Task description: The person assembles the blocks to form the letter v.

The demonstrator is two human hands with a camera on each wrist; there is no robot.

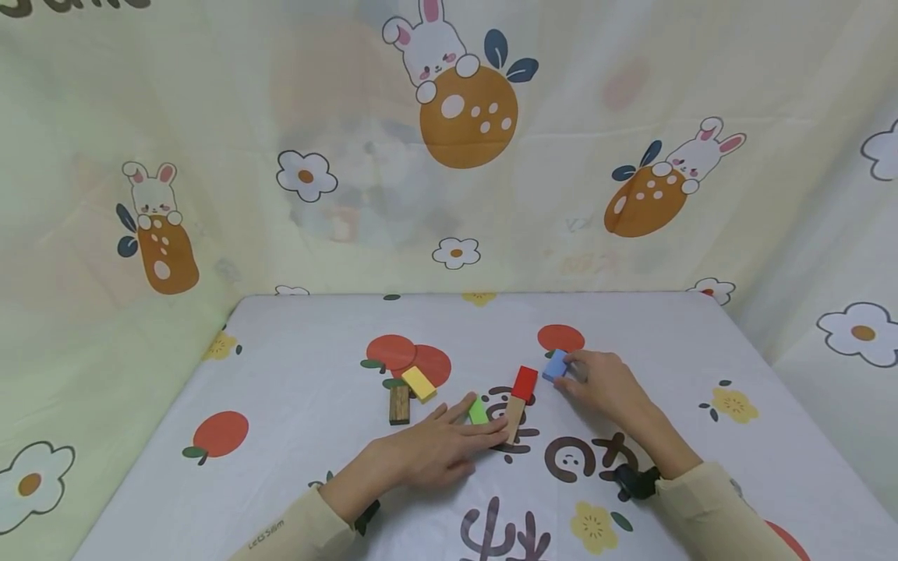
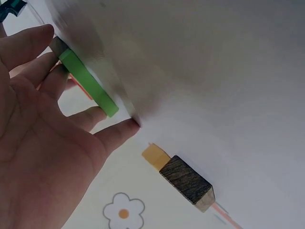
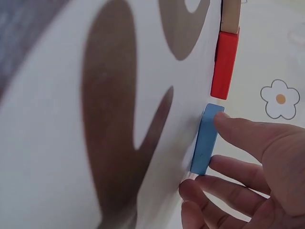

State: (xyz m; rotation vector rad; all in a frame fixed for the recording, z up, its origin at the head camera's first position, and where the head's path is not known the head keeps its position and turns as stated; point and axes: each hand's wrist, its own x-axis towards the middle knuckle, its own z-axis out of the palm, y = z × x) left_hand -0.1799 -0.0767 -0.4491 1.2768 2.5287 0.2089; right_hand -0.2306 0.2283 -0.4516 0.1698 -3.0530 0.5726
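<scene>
Below and right of frame centre, we are pinching the blue block point(image 1: 555, 365) in our right grip point(image 1: 609, 386), seemingly to steady it, while our left grip point(image 1: 436, 448) is resting, fingers spread, beside the green block point(image 1: 478, 411).

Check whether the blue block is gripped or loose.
Gripped: the right hand pinches the blue block between thumb and finger.

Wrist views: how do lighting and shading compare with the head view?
Head view: tabletop bright, fairly evenly lit. Left wrist: dimmer and greyer, with soft dark shading beside the green block. Right wrist: greyed toward the upper left corner, blue block clearly outlined.
</scene>
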